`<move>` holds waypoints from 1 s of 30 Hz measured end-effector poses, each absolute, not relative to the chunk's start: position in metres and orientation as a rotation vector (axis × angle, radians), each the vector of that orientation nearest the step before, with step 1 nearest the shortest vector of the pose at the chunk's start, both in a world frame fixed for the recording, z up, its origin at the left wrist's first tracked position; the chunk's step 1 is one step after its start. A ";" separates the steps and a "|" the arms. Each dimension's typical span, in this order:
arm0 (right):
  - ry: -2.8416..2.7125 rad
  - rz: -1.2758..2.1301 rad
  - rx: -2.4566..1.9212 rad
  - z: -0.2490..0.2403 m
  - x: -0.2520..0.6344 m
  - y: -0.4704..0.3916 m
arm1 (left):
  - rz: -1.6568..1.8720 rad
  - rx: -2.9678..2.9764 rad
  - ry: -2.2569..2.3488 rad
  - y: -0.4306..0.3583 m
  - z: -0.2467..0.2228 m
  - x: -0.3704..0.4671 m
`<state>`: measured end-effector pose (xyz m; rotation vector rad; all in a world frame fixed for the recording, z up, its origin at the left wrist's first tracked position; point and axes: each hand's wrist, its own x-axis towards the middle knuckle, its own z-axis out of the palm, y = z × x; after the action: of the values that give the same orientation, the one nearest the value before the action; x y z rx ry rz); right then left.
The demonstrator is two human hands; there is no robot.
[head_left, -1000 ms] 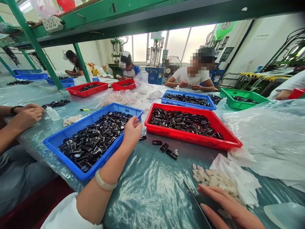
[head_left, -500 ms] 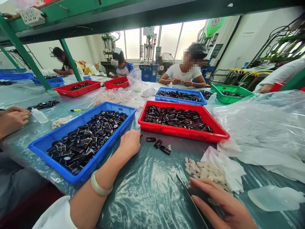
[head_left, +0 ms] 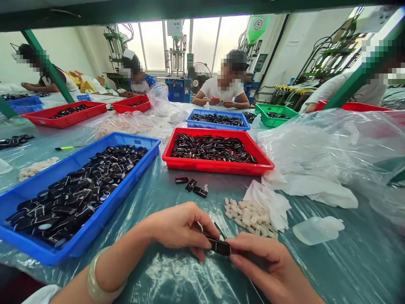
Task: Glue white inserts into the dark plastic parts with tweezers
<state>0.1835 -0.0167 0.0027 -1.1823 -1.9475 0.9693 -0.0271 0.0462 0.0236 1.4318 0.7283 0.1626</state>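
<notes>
Close to me, my left hand pinches one end of a small glossy black piece, shaped like a USB stick case. My right hand has its thumb and forefinger closed at the other end. Whether a small part sits between the right fingertips is hidden. Behind the hands shows the tip of a thin dark pointed tool, apparently lying on the table. Several like black pieces lie beyond, before the red tray. Small whitish oval pieces are heaped past my right hand.
A blue tray of black pieces stands at left. To the right are a clear plastic bottle, crumpled white tissue and plastic sheeting. A green beam crosses overhead. Co-workers sit across the table among more trays.
My left hand has come from beside the red tray towards me, bringing a black piece. My right hand has closed at the piece's other end. The view has turned right.
</notes>
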 end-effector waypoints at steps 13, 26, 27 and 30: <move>-1.583 1.653 -1.284 0.007 0.177 -0.016 | 0.446 1.223 0.719 0.042 0.024 -0.011; -1.504 1.655 -1.368 0.010 0.172 -0.016 | 0.496 1.136 0.784 0.040 0.012 0.003; -1.495 1.650 -1.373 0.009 0.172 -0.016 | 0.494 1.139 0.782 0.039 0.011 0.004; -1.449 1.637 -1.388 0.009 0.171 -0.015 | 0.480 1.147 0.779 0.038 0.009 0.006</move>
<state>0.1711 -0.0151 0.0089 -1.3882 -1.4493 1.6372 0.0062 0.0380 0.0091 1.1474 0.7785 0.4796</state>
